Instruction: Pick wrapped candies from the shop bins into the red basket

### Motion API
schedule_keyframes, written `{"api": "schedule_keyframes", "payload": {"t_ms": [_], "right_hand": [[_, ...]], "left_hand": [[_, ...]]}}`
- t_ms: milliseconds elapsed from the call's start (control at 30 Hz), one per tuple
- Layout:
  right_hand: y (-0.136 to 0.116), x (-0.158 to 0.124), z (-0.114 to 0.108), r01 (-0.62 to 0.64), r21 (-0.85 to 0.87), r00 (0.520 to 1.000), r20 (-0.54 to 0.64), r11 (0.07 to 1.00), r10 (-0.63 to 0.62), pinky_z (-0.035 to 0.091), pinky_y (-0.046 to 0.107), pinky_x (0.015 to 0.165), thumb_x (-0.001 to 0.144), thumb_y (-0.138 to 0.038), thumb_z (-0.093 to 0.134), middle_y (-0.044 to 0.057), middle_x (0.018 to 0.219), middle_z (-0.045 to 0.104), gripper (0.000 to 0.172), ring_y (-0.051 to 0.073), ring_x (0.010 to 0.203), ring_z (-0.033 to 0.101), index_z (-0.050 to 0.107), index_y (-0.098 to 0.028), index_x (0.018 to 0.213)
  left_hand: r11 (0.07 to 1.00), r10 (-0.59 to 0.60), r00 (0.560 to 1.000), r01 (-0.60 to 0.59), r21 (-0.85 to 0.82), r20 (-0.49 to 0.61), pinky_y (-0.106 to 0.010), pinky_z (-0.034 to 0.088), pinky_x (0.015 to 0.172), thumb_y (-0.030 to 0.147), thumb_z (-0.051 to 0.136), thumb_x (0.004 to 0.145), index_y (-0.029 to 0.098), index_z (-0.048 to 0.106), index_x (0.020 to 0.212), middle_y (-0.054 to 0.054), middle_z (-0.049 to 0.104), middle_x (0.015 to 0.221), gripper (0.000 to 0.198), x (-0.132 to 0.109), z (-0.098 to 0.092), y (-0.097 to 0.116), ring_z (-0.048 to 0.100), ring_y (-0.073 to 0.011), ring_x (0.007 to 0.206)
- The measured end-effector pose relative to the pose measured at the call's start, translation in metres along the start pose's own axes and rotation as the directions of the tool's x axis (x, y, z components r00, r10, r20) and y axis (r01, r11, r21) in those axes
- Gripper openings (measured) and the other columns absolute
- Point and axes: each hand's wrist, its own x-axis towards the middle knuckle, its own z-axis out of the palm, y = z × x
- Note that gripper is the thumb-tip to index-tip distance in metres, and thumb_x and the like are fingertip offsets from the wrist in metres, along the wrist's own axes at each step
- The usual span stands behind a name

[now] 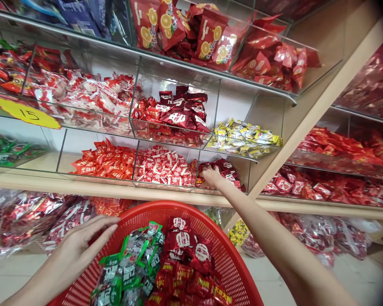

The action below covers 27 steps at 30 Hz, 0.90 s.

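Observation:
My right hand (212,177) reaches into a low shelf bin of dark red wrapped candies (228,168). Its fingers bend down among the wrappers, the tips hidden, so whether it grips any candy cannot be made out. My left hand (89,238) is at the left rim of a red plastic basket (223,229), thumb and fingers apart, nothing visible between them. Inside the basket, green-and-clear packets (130,267) lie on the left. Dark red packets with white print (187,240) lie at the back right, and red candies with yellow lettering (185,278) in front of them.
Clear dividers split the shelves into bins. Beside my right hand are red-and-white candies (166,165), then orange-red packets (110,159). Yellow-wrapped candies (242,138) sit above. A slanting wooden post (303,114) stands to the right. Bagged candies (19,216) lie underneath. A yellow tag (27,112) reads 15.

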Motion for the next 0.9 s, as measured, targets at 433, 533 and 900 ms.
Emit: {"api": "schedule_keyframes", "payload": {"t_ms": [433,533,900], "right_hand": [[0.011,0.002,0.002,-0.061,0.132,0.998,0.027,0.989,0.058,0.031,0.042,0.083,0.071,-0.043,0.063,0.010,0.090,0.065,0.026,0.027,0.093,0.054,0.065,-0.019,0.081],[0.014,0.002,-0.002,-0.099,0.160,0.994,-0.022,0.982,0.104,0.032,0.039,0.082,0.073,-0.036,0.062,0.009,0.093,0.065,0.021,0.026,0.094,0.054,0.064,-0.020,0.086],[0.020,-0.001,-0.014,-0.180,0.300,0.979,-0.035,0.937,0.200,0.039,0.023,0.066,0.077,-0.051,0.048,0.006,0.096,0.065,0.039,0.019,0.087,0.058,0.063,-0.019,0.095]], "left_hand": [[1.000,0.010,1.000,-0.010,-0.017,0.017,-0.024,0.047,0.086,0.044,0.043,0.082,0.024,0.063,0.099,0.001,0.066,0.103,0.033,-0.002,0.002,-0.005,0.061,-0.0154,0.093],[1.000,0.007,1.000,-0.006,-0.017,0.008,-0.024,0.047,0.086,0.045,0.043,0.081,0.024,0.063,0.098,0.001,0.066,0.104,0.033,-0.002,0.003,-0.006,0.062,-0.0160,0.094],[0.999,-0.007,1.000,0.007,-0.031,0.005,-0.023,0.046,0.087,0.046,0.042,0.082,0.021,0.063,0.098,-0.002,0.066,0.102,0.036,0.001,0.003,-0.002,0.062,-0.0154,0.093]]}}
